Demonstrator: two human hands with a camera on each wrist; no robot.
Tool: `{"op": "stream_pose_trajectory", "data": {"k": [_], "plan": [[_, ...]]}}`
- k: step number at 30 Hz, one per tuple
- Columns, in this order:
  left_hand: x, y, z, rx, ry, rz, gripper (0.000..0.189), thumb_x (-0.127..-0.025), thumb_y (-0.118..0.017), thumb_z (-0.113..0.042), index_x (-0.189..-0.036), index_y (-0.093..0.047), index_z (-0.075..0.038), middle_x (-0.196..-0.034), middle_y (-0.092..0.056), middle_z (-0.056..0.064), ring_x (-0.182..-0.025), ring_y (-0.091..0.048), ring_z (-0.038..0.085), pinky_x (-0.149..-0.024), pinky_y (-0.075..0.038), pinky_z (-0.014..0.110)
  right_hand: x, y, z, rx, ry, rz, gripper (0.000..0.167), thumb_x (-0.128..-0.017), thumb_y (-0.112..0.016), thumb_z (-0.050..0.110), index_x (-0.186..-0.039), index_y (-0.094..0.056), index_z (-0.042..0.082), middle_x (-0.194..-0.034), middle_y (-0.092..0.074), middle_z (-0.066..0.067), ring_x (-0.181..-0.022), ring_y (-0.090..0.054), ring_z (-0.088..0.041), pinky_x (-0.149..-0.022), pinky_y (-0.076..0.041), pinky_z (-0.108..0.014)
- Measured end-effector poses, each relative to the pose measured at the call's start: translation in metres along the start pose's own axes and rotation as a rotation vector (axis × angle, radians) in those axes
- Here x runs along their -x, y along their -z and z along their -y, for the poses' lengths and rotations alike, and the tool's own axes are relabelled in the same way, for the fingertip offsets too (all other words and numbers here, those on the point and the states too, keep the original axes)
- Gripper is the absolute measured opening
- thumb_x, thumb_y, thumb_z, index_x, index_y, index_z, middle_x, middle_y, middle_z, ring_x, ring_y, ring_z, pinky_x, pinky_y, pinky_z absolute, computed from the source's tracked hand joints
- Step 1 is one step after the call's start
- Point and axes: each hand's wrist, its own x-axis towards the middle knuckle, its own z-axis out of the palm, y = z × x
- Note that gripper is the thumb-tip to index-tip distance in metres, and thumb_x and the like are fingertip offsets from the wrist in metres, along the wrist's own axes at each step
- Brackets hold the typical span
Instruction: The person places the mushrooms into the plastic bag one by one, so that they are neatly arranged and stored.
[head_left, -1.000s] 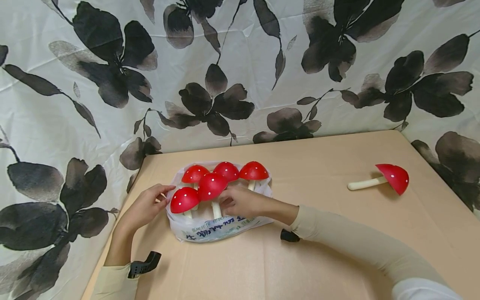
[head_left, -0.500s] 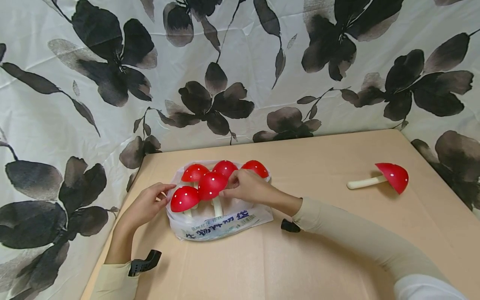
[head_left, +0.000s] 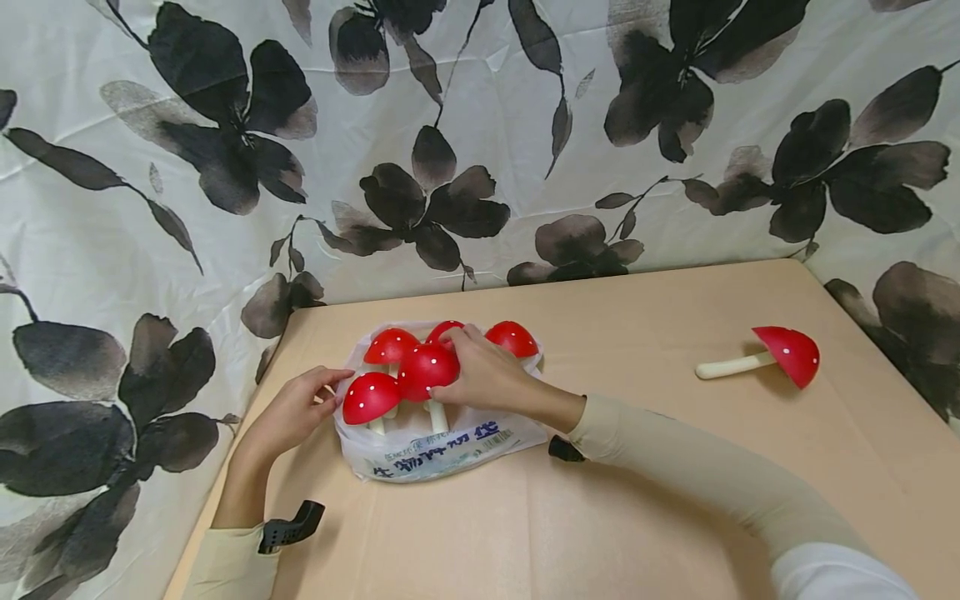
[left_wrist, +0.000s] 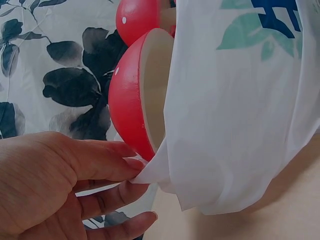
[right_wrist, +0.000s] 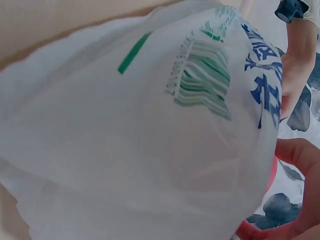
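At the right hand's fingers, the step looks like handling the centre mushroom by its cap, inside the plastic bag. To do it well: squeeze across the widest part of the cap, since the rounded, glossy surface will probably slip if only nipped at the edge. Move it slowly along the line of its stem, so the stem doesn't snag the bag film. Watch the knuckles against the back right mushroom, just behind them. Left hand should hold the rim outward, not drag it; thin film likely folds over or tears.

Fingers: right ones curled round the right side of the centre cap, thumb at its lower edge, fingertips at the upper edge; grip pressure can't be told. Left thumb and index pinch the bag rim; other left fingers apart.

Places: centre mushroom is cap up, leaning slightly, stem running down below the right thumb. Back middle mushroom is partly hidden by the right fingertips; contact unclear. Front left mushroom is between the two hands' fingers, back left mushroom beyond it. Lone mushroom lies on its side on the worktop, well apart, right of the right fingers.
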Motion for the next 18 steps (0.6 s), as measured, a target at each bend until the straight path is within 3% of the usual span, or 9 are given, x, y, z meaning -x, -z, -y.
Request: {"op": "stream_pose_trajectory", "data": {"k": [5, 10, 18], "plan": [[0.0, -0.001, 0.001, -0.001, -0.006, 0.001, 0.04, -0.089, -0.066, 0.008, -0.129, -0.064, 0.005, -0.108, -0.067, 0.014, -0.093, -0.064, 0.027, -0.072, -0.055, 0.022, -0.001, -0.001, -0.001, -0.022, 0.0, 0.002, 0.07, -0.073, -0.081, 0.039, -0.132, -0.053, 0.014, -0.123, -0.061, -0.003, -0.104, -0.061, -0.017, -0.073, -0.06, -0.032], [0.0, -0.001, 0.002, -0.005, 0.001, 0.002, 0.04, -0.089, -0.066, 0.007, -0.13, -0.063, 0.005, -0.108, -0.066, 0.014, -0.094, -0.064, 0.028, -0.072, -0.055, 0.021, 0.001, -0.002, -0.005, -0.116, -0.039, 0.045, 0.067, -0.074, -0.08, 0.037, -0.129, -0.051, 0.014, -0.116, -0.066, -0.001, -0.097, -0.064, -0.016, -0.071, -0.059, -0.028], [0.001, 0.0, 0.0, 0.006, 0.008, 0.005, 0.042, -0.088, -0.065, 0.01, -0.13, -0.063, 0.006, -0.106, -0.066, 0.013, -0.092, -0.064, 0.026, -0.071, -0.055, 0.021, 0.001, -0.003, -0.012, -0.186, 0.007, 0.085, 0.073, -0.076, -0.086, 0.032, -0.137, -0.051, 0.013, -0.123, -0.063, -0.003, -0.109, -0.061, -0.019, -0.077, -0.06, -0.031]]}}
